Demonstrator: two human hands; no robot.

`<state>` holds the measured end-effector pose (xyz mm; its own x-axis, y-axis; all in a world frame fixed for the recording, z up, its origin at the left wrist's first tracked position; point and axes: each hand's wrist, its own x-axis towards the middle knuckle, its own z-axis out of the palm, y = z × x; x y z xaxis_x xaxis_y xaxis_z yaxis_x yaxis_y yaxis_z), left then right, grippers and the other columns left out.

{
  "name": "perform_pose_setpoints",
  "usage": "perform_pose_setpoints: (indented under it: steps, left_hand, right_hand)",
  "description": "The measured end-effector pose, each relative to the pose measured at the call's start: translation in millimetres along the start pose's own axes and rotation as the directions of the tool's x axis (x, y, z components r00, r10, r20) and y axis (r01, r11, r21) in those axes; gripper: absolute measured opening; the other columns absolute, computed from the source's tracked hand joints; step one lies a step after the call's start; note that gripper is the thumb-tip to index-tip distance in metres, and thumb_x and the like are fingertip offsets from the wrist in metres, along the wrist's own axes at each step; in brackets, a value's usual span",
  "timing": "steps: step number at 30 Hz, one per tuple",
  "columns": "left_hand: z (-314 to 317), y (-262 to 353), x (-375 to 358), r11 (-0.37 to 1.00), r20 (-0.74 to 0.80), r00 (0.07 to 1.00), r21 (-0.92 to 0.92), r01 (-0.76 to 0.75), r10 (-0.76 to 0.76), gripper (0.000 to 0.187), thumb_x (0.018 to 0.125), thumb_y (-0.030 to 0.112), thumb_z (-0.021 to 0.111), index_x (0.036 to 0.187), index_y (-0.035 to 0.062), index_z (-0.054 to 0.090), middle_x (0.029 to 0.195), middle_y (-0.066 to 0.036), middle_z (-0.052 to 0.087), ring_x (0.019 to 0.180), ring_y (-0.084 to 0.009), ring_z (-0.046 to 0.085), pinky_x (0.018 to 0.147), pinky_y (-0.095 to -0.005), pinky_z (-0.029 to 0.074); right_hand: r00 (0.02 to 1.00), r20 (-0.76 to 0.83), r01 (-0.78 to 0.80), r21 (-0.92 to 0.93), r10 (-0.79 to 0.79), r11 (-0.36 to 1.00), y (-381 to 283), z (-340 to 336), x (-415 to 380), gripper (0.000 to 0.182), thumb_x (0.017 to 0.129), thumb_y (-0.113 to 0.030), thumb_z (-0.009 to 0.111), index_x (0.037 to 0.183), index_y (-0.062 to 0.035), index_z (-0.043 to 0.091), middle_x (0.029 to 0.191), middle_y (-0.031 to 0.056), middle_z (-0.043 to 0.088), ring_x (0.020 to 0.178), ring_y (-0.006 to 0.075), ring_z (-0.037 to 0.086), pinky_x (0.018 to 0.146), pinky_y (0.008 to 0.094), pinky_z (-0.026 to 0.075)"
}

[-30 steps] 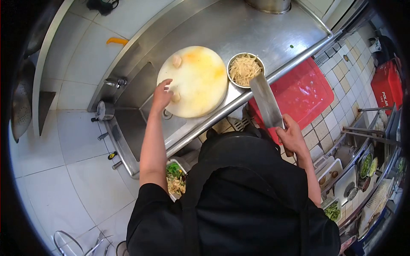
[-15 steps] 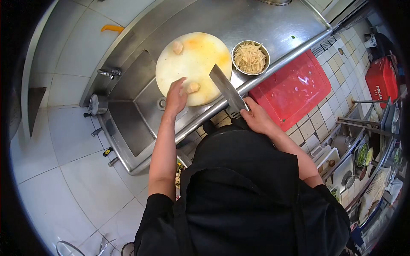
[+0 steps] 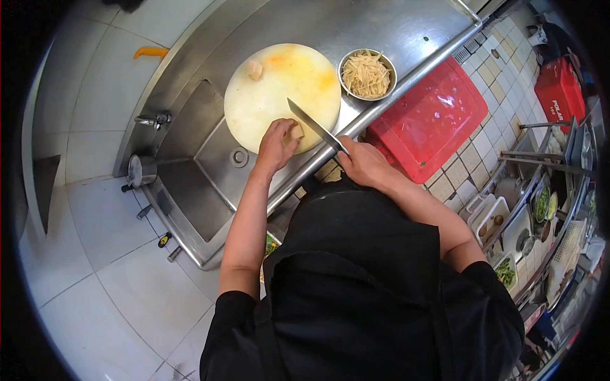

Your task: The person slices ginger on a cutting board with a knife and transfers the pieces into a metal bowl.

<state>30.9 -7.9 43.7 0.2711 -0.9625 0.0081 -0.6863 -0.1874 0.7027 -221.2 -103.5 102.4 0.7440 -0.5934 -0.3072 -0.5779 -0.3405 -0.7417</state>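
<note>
On the round white cutting board point(image 3: 254, 120), my left hand point(image 3: 277, 147) has its fingers curled round a pale chunk of food point(image 3: 297, 131) near the board's front edge. My right hand point(image 3: 365, 163) grips the handle of a cleaver point(image 3: 312, 125), whose blade reaches over the board just right of that chunk, seen almost edge-on. A second pale chunk point(image 3: 254, 69) lies at the board's far left. Beside the board on the right stands a metal bowl point(image 3: 344, 88) filled with thin pale shreds point(image 3: 366, 74).
The board rests over a steel sink point(image 3: 190, 190) with a drain and a wall tap point(image 3: 154, 120). A red lid or bin point(image 3: 432, 120) sits below the counter's front edge. Shelves with food containers point(image 3: 495, 219) stand at the right, near a red box point(image 3: 559, 92).
My left hand has closed on the near chunk. The cleaver has come in from the right, its blade turning from broadside to edge-on close to the chunk.
</note>
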Motion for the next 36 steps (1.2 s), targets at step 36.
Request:
perform_pose_setpoints:
  steps: [36]
  left_hand:
    - [6, 23, 4, 0.979, -0.052, 0.981, 0.071, 0.191, -0.188, 0.048, 0.081, 0.019, 0.083, 0.123, 0.0058, 0.064, 0.117, -0.014, 0.065, 0.098, -0.0283, 0.069, 0.088, -0.0383, 0.055]
  right_hand:
    - [0.992, 0.125, 0.041, -0.285, -0.005, 0.958, -20, 4, 24, 0.025, 0.094, -0.011, 0.049, 0.115, 0.0041, 0.049, 0.084, 0.0277, 0.068, 0.086, 0.0465, 0.067, 0.077, 0.0558, 0.052]
